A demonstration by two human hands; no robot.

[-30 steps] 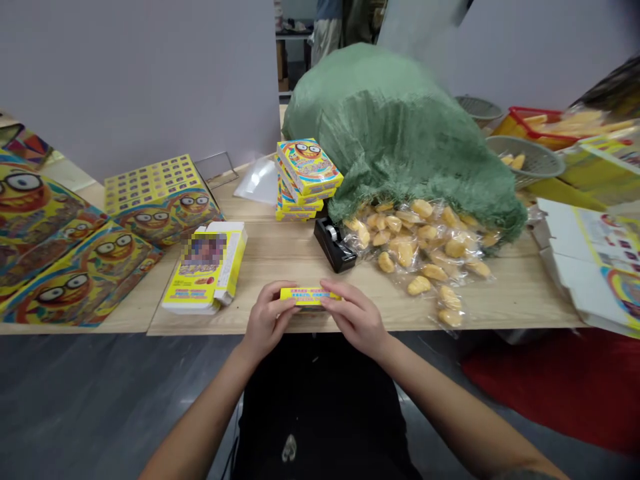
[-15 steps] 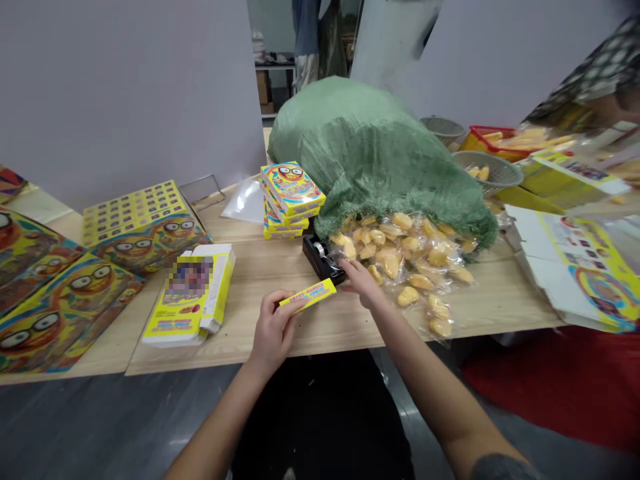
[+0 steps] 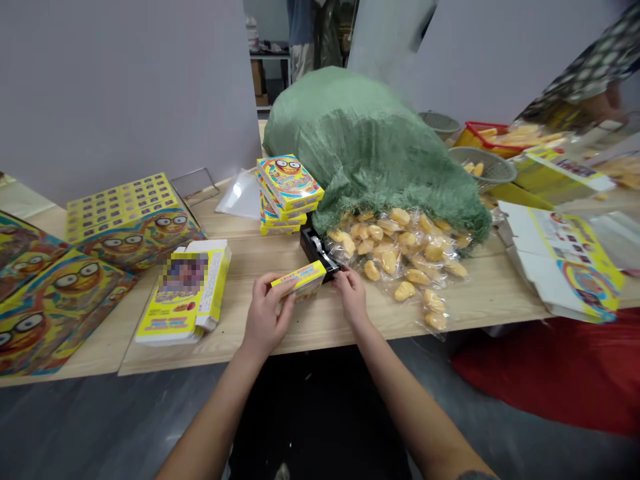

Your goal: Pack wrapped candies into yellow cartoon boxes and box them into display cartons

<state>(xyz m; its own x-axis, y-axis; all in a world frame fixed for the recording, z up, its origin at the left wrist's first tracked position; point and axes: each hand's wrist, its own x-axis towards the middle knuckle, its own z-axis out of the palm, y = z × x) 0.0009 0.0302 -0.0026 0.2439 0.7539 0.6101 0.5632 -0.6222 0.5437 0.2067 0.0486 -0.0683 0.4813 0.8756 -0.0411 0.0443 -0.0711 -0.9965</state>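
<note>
My left hand [image 3: 265, 313] is closed round the left end of a small yellow box [image 3: 301, 280], held just above the wooden table [image 3: 320, 320]. My right hand [image 3: 350, 292] is at the box's right end, right beside the black tape dispenser [image 3: 316, 249]; its fingers are pinched, and what they hold, if anything, is too small to make out. Clear packets of yellow snacks [image 3: 400, 250] spill from a big green sack [image 3: 360, 147] just right of the dispenser.
A stack of flat yellow cartons [image 3: 187, 293] lies left of my hands, with large colourful display boxes [image 3: 75, 260] beyond. Three small boxes [image 3: 287, 193] are piled behind the dispenser. Unfolded cartons [image 3: 565, 260], baskets [image 3: 483, 167] and another person's sleeve [image 3: 585, 73] are at right.
My right hand left the box, reached to the tape dispenser, then drew back to the box's right end. My left hand kept hold of the box and tilted it.
</note>
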